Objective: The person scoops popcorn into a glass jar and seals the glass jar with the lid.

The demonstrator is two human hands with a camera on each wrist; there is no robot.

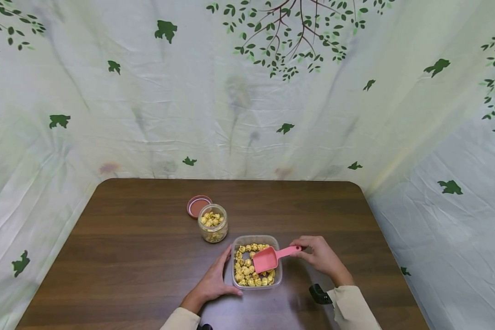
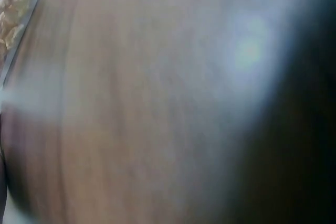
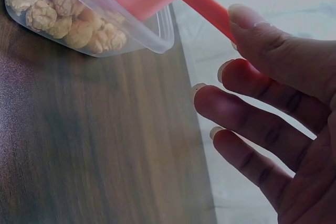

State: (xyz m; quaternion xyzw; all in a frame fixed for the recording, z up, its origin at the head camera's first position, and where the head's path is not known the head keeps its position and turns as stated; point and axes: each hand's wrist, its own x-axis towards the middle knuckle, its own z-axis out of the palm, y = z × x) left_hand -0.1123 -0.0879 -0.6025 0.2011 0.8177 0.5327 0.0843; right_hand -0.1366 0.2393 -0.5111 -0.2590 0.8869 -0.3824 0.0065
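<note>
In the head view my right hand (image 1: 319, 254) pinches the handle end of a pink scoop (image 1: 266, 260) between thumb and forefinger. The right wrist view shows its other fingers (image 3: 252, 116) loosely extended below the handle. The scoop's bowl lies over a clear plastic container (image 1: 256, 288) that holds caramel popcorn (image 1: 243, 272). Against the container's left wall rest the fingers of my left hand (image 1: 214, 279), its thumb stretched along the near side. Only a strip of the container and some popcorn (image 2: 10, 17) shows in the left wrist view.
Behind the container stands a glass jar (image 1: 213, 234) partly filled with popcorn. A red-rimmed lid (image 1: 198, 205) lies beside the jar, partly behind it. Everything is on a brown wooden table (image 1: 148, 238), with a leaf-patterned curtain (image 1: 231, 114) hanging at its far edge.
</note>
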